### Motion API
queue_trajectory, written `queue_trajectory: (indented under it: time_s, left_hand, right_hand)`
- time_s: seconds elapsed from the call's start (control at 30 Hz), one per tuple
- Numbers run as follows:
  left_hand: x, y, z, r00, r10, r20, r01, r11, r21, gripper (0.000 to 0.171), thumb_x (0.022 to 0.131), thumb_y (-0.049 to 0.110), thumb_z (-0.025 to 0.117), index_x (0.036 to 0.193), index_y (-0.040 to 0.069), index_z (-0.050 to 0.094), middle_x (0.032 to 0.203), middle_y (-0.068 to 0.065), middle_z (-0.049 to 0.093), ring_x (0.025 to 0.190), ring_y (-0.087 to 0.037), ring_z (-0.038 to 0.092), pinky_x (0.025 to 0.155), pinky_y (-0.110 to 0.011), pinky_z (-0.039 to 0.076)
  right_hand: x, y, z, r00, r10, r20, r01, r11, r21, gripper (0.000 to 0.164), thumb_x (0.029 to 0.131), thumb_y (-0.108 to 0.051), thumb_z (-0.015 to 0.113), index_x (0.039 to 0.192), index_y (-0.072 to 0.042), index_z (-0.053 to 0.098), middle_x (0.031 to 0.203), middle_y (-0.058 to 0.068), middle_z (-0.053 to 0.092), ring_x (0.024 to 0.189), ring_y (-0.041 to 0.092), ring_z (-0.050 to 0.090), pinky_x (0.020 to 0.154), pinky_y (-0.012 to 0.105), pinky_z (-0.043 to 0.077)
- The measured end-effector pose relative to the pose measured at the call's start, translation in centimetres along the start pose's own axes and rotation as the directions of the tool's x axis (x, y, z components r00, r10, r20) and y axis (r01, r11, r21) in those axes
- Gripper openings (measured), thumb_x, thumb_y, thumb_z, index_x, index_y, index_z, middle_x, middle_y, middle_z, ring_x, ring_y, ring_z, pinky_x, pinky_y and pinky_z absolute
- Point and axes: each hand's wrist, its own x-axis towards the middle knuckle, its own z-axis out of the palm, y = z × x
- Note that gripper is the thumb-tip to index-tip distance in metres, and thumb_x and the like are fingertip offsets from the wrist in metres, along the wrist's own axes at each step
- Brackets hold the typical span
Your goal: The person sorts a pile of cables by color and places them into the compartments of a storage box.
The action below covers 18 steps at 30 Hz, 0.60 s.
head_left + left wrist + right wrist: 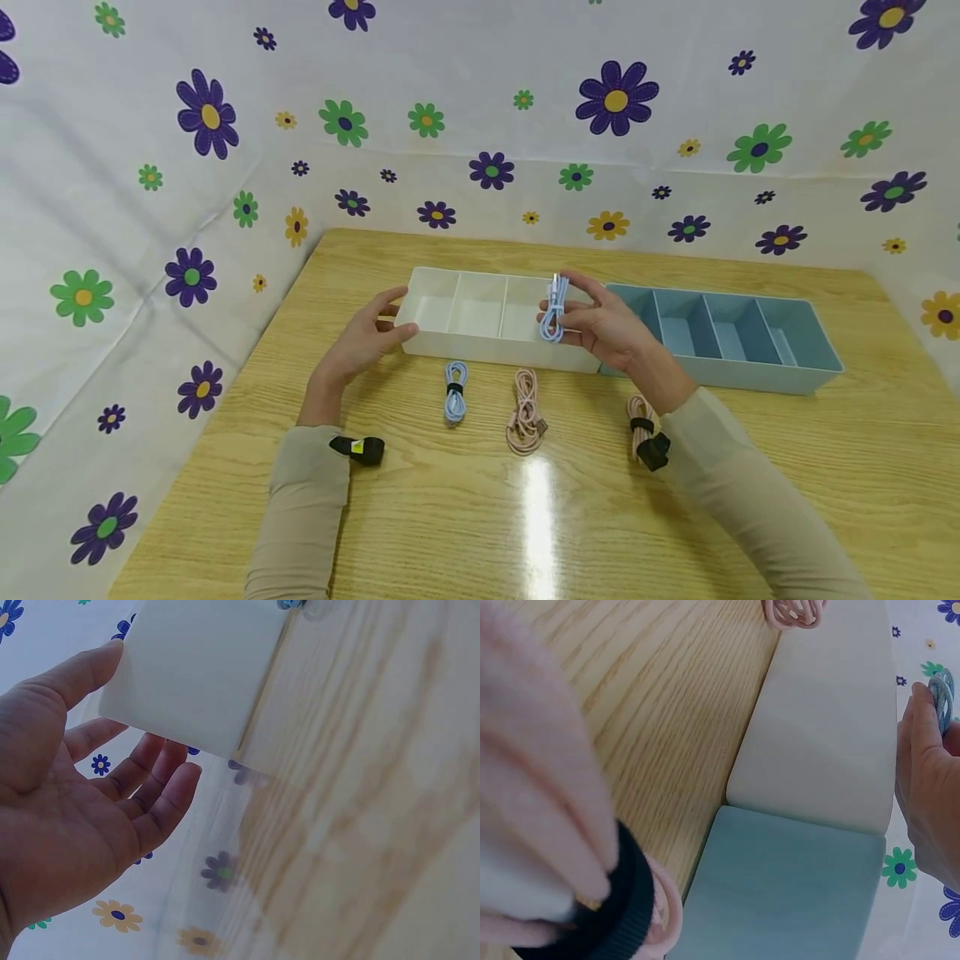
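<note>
My right hand point(611, 325) pinches a coiled light-blue charging cable point(553, 312) over the right part of a white compartment box point(480, 346). In the right wrist view, the hand point(930, 765) and the coil show at the right edge. At the box's left end is my left hand point(371, 325); its thumb touches the front corner and its other fingers lie loosely bent beside the end wall. The left wrist view shows that hand point(97, 780) against the white wall point(195, 675). White dividers split the box; its rightmost part is hidden behind my right hand.
A blue compartment box point(750, 371) adjoins the white one's right end. In front lie a blue cable point(455, 392) with a black strap, a pink cable point(527, 412) and another strapped pink cable point(640, 417), partly hidden by the right wrist camera. Flowered cloth point(480, 100) hangs behind the wooden table point(420, 517).
</note>
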Motion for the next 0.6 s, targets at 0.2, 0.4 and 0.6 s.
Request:
queue_trajectory:
  time_s: [0.2, 0.4, 0.6]
  left_hand:
    - [0.07, -0.11, 0.0, 1.0, 0.0, -0.001, 0.0, 1.0, -0.005, 0.07, 0.097, 0.028, 0.066, 0.156, 0.02, 0.03, 0.139, -0.019, 0.045, 0.112, -0.034, 0.049, 0.087, -0.038, 0.044]
    - [0.09, -0.2, -0.05, 1.0, 0.004, -0.004, -0.004, 1.0, -0.003, 0.069, 0.097, 0.028, 0.066, 0.156, 0.02, 0.03, 0.139, -0.019, 0.044, 0.112, -0.034, 0.049, 0.087, -0.038, 0.044]
    - [0.04, -0.19, -0.04, 1.0, 0.008, -0.002, -0.008, 1.0, -0.005, 0.069, 0.098, 0.028, 0.065, 0.156, 0.019, 0.03, 0.139, -0.02, 0.044, 0.112, -0.034, 0.049, 0.087, -0.038, 0.044]
  right_hand:
    - [0.08, -0.23, 0.27, 1.0, 0.003, -0.007, -0.003, 1.0, -0.023, 0.075, 0.098, 0.011, 0.045, 0.16, -0.02, 0.015, 0.138, 0.023, 0.05, 0.109, 0.02, 0.066, 0.084, 0.033, 0.056]
    - [0.32, -0.36, 0.46, 0.999, 0.016, -0.032, -0.018, 0.999, -0.051, 0.074, 0.099, 0.009, 0.046, 0.16, -0.02, 0.015, 0.128, 0.018, 0.055, 0.106, 0.019, 0.066, 0.083, 0.031, 0.056]
    - [0.76, -0.22, 0.61, 0.997, 0.03, -0.066, -0.033, 0.999, -0.04, 0.072, 0.099, 0.008, 0.048, 0.159, -0.017, 0.017, 0.123, 0.018, 0.057, 0.099, 0.018, 0.069, 0.08, 0.031, 0.056]
